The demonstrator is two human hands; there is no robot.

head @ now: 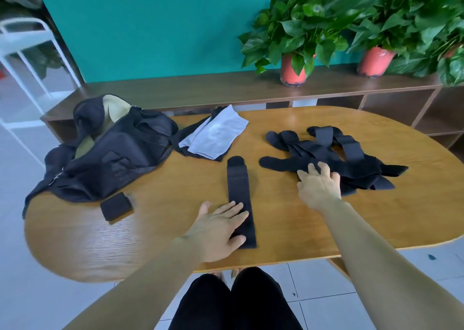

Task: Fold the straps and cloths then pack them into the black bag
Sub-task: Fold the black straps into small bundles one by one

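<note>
Our left hand (221, 225) lies flat, fingers together, on the near end of the single strap (238, 179), which runs straight away from us; our right hand (319, 186), fingers spread, rests on the strap pile (321, 151), grip unclear; the black bag (113, 151) sits left

A wooden table (326, 224) fills the centre. Behind it, a low brown shelf (200, 91) carries two potted plants (292, 71) at upper right. A white rack (27, 53) stands at upper left.

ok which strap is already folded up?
The small squarish strap by the black bag. The long strap under the left hand lies flat; the rest are a loose pile under the right hand.
</note>
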